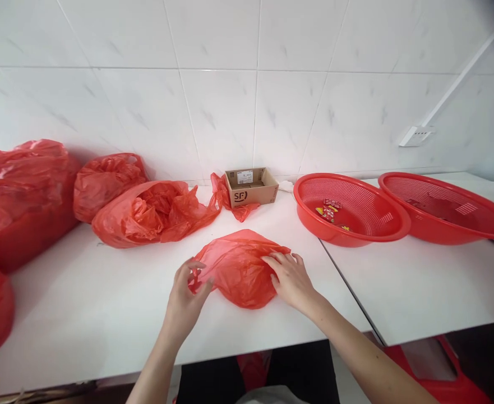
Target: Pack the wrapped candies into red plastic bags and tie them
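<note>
bag before box, baskets right

This looks like a simple packing room: white tiled wall, plain white tables, many red plastic bags, red baskets and a small cardboard box.

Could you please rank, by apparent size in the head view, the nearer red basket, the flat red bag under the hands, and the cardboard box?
1. Nearer red basket
2. Flat red bag, though it lies closer to the camera
3. Cardboard box, farthest back

The white table carries red plastic bags, a cardboard box and two red baskets.
</note>
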Tool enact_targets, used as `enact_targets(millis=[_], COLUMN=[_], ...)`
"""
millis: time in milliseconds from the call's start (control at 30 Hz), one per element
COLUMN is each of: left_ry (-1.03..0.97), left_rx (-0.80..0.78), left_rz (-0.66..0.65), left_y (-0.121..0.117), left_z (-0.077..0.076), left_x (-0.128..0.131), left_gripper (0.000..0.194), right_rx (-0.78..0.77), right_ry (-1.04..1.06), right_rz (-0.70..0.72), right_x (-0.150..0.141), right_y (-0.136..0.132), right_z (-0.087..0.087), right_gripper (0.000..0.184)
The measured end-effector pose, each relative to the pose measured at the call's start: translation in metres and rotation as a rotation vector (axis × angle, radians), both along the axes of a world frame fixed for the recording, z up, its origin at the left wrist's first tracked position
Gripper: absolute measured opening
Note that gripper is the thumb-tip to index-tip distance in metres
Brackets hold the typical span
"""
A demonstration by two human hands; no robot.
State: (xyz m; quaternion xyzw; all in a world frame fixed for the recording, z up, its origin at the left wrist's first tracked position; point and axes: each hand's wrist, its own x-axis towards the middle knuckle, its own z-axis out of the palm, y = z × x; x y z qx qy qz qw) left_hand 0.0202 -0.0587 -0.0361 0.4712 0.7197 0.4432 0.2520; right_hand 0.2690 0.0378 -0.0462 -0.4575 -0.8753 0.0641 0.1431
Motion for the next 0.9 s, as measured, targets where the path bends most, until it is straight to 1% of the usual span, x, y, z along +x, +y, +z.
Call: enact_targets(millis=[67, 100, 133, 167, 200, 233, 300, 333, 367, 400, 467, 500, 533, 567, 633, 667, 733, 800, 867, 900], left_ry=[-0.216, -0.305, -0.377, -0.417, -0.423, -0.402, -0.301, -0.248, -0.204, -0.166, -0.073, -0.022, 0.03, 0.078, 0.163, 0.204, 0.278, 0.333, 0.372, 0.387], left_rx=[0.019, -0.012, -0.058, -0.111, -0.161, -0.199, -0.242, -0.25, -0.251, -0.245, -0.231, -0.226, -0.233, -0.253, -0.296, -0.302, -0.275, -0.184, -0.04, 0.038], left_rz=[0.101, 0.133, 0.138, 0.1, 0.028, -0.066, -0.221, -0.253, -0.248, -0.211, -0.098, -0.024, 0.06, 0.131, 0.183, 0.179, 0.139, 0.1, 0.091, 0.093], left_y=[0.006, 0.01, 0.015, 0.02, 0.024, 0.027, 0.033, 0.034, 0.036, 0.036, 0.036, 0.036, 0.035, 0.033, 0.03, 0.028, 0.022, 0.016, 0.007, 0.002], left_z=[0.007, 0.009, 0.01, 0.011, 0.012, 0.011, 0.008, 0.006, 0.004, 0.002, -0.001, -0.002, -0.002, -0.002, -0.002, -0.002, -0.004, -0.006, -0.007, -0.008], left_x=[0.015, 0.02, 0.025, 0.029, 0.033, 0.037, 0.043, 0.044, 0.042, 0.037, 0.018, 0.004, -0.011, -0.025, -0.044, -0.048, -0.043, -0.029, -0.014, -0.008], left_gripper=[0.078, 0.094, 0.104, 0.105, 0.099, 0.089, 0.061, 0.048, 0.038, 0.029, 0.016, 0.019, 0.027, 0.032, 0.038, 0.04, 0.048, 0.061, 0.066, 0.065], right_rx=[0.033, 0.047, 0.059, 0.07, 0.08, 0.087, 0.09, 0.085, 0.076, 0.066, 0.05, 0.043, 0.037, 0.031, 0.013, 0.001, -0.024, -0.005, 0.123, 0.216], right_ry=[0.021, 0.027, 0.034, 0.039, 0.043, 0.044, 0.036, 0.029, 0.024, 0.023, 0.025, 0.02, 0.007, -0.018, -0.091, -0.124, -0.13, -0.041, 0.074, 0.106], right_rz=[0.021, 0.033, 0.048, 0.066, 0.087, 0.106, 0.131, 0.135, 0.133, 0.128, 0.093, 0.065, 0.031, -0.003, -0.056, -0.068, -0.059, -0.024, -0.045, -0.094], right_x=[-0.008, -0.012, -0.016, -0.02, -0.025, -0.029, -0.037, -0.04, -0.041, -0.04, -0.034, -0.028, -0.021, -0.014, 0.0, 0.007, 0.018, 0.03, 0.048, 0.06], right_y=[-0.004, -0.007, -0.01, -0.013, -0.016, -0.019, -0.024, -0.026, -0.026, -0.026, -0.021, -0.018, -0.014, -0.01, -0.002, 0.001, 0.006, 0.013, 0.025, 0.032], right_z=[0.0, 0.0, 0.0, 0.0, 0.0, 0.0, -0.001, -0.002, -0.003, -0.004, -0.006, -0.006, -0.005, -0.004, 0.002, 0.005, 0.015, 0.027, 0.039, 0.045], right_gripper=[0.046, 0.043, 0.041, 0.04, 0.037, 0.035, 0.03, 0.028, 0.027, 0.03, 0.044, 0.05, 0.052, 0.05, 0.042, 0.039, 0.035, 0.031, 0.027, 0.027])
